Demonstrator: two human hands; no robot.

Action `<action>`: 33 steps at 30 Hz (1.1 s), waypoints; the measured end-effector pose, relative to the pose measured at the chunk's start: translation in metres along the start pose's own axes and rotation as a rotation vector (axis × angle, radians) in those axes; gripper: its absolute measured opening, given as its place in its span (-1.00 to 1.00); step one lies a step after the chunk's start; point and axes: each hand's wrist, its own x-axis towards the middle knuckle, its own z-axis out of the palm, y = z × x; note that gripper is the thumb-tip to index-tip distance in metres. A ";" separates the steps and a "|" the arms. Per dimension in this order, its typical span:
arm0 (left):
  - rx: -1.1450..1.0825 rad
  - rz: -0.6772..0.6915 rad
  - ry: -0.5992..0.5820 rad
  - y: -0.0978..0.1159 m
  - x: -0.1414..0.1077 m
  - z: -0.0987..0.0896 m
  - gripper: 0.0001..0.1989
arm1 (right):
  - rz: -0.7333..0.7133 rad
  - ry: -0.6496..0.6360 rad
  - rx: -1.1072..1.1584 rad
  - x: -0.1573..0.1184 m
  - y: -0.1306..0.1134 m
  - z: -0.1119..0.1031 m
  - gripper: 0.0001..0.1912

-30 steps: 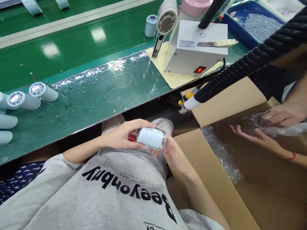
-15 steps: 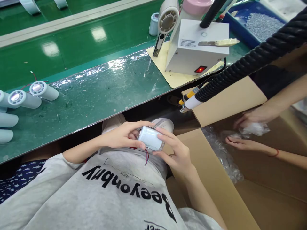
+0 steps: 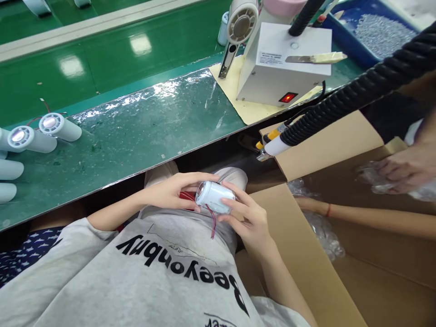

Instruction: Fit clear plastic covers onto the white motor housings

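A pale blue cylindrical housing lies between my two hands above my lap. Its open ring end faces left, and thin red and dark wires hang from it. My right hand grips the right end, thumb below and fingers over the side. At the other end, my left hand is curled round the rim, its fingers along the top and its thumb low. Something red and striped shows under the left palm; I cannot tell what it is.
Several similar housings lie on the green bench at left. A white box-shaped device and a handheld fan are at the back. A black hose crosses above an open carton, where another person's hands handle clear plastic.
The housing has turned in my hands, so its open end and wires show more. The other person's hands have moved apart within the carton, one left and one right.
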 end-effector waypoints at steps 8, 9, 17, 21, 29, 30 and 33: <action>0.286 0.306 0.042 -0.002 -0.005 0.000 -0.21 | -0.281 0.057 -0.204 0.003 -0.010 0.004 -0.60; 0.303 0.341 0.043 -0.002 -0.005 0.001 -0.22 | -0.298 0.049 -0.209 0.003 -0.011 0.003 -0.60; 0.342 0.475 0.033 -0.005 -0.008 -0.001 -0.30 | -0.277 0.032 -0.175 0.002 -0.017 -0.005 -0.52; 0.419 0.482 0.078 -0.005 -0.009 0.000 -0.30 | -0.189 0.033 -0.036 -0.001 -0.016 -0.009 -0.46; 0.607 0.507 0.109 -0.003 -0.006 0.010 -0.37 | -0.182 0.072 -0.027 -0.009 -0.014 -0.012 -0.41; 0.609 0.517 0.116 -0.004 -0.005 0.011 -0.38 | -0.182 0.078 -0.020 -0.010 -0.013 -0.012 -0.41; 0.590 0.533 0.136 -0.005 -0.005 0.013 -0.40 | -0.183 0.093 -0.002 -0.012 -0.013 -0.014 -0.44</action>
